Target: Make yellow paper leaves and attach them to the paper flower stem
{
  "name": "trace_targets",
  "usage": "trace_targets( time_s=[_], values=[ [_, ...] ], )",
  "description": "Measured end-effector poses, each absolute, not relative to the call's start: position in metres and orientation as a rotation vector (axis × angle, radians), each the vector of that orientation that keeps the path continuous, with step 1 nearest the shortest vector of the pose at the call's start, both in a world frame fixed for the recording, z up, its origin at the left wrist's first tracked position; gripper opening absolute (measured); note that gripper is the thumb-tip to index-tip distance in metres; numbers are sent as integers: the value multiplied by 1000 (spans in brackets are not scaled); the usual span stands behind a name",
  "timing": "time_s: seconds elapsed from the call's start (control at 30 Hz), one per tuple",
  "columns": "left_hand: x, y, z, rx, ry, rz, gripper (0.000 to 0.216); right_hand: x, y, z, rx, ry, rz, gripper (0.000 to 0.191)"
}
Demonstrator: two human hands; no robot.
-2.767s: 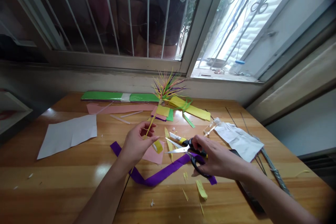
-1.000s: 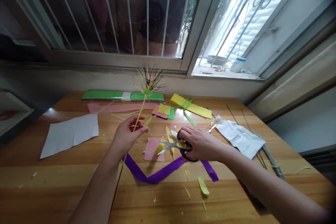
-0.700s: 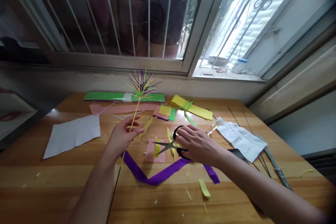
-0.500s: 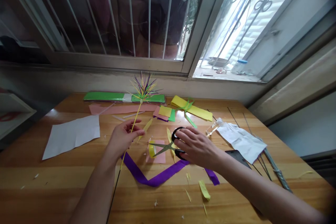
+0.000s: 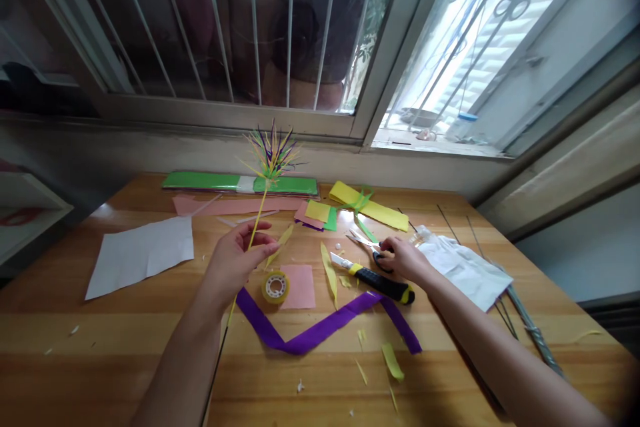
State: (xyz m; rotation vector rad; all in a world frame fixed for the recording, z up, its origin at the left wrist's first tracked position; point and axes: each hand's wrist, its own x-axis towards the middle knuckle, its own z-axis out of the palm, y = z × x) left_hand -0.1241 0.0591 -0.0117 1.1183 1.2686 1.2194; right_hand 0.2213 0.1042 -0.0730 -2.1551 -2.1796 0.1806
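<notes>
My left hand (image 5: 241, 259) is closed around the thin yellow-wrapped stem (image 5: 258, 219) of a handmade flower. A spiky tuft (image 5: 273, 157) of purple, yellow and green strips tops the stem, whose lower part is dark and bare. Over on the right, my right hand (image 5: 403, 259) has its fingers on the black handles of the scissors (image 5: 374, 252), which lie low at the table with blades pointing left. A black and yellow utility knife (image 5: 380, 281) rests just in front of that hand. Below my left hand are a tape roll (image 5: 267, 287) and a pink paper square (image 5: 301, 287).
A purple crepe strip (image 5: 300, 345) zigzags across the wooden table. Green folded paper (image 5: 205, 181), yellow folded paper (image 5: 390, 215) and small coloured squares (image 5: 317, 211) lie toward the wall. White paper (image 5: 143, 257) is at left; a white cloth-like sheet (image 5: 463, 267) and wires (image 5: 535, 333) are at right.
My right hand has carried the scissors rightward and down to the table, uncovering the utility knife. The tape roll now lies flat, left of the pink square. My left hand still holds the stem.
</notes>
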Motion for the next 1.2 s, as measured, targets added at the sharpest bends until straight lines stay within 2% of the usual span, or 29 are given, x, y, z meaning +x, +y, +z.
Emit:
trace_targets(
  time_s=[0.13, 0.27, 0.3, 0.37, 0.43, 0.5, 0.67, 0.8, 0.9, 1.0, 1.2],
  values=[
    [-116, 56, -9, 1124, 1217, 1231, 39, 212, 105, -57, -2085, -2249, 254, 10],
    [-106, 51, -6, 1125, 1160, 1183, 37, 158, 90, -28, -1869, -2248, 266, 14],
    [-103, 50, -5, 1130, 1144, 1164, 37, 140, 83, -21, -1767, -2239, 348, 17],
    [-100, 48, -6, 1137, 1112, 1133, 38, 105, 69, -10, -1420, -1995, 889, 24],
    [-99, 48, -7, 1148, 1092, 1123, 39, 77, 56, -4, -1220, -1835, 1113, 26],
    [-100, 48, -9, 1164, 1093, 1128, 39, 62, 49, -3, -1127, -1785, 1166, 28],
    [-101, 49, -7, 1148, 1082, 1125, 39, 58, 50, -9, -1110, -1590, 1157, 15],
    [-101, 48, -5, 1094, 1077, 1133, 42, 73, 56, -15, -1121, -1471, 1298, 19],
    [-103, 49, -4, 1083, 1122, 1194, 42, 99, 64, -24, -1367, -1625, 1142, 18],
    [-107, 49, -3, 1081, 1164, 1248, 37, 133, 80, -42, -1761, -1846, 751, 16],
    [-108, 46, -2, 996, 1104, 1332, 33, 167, 105, -77, -2085, -1923, 506, 6]
  ],
)
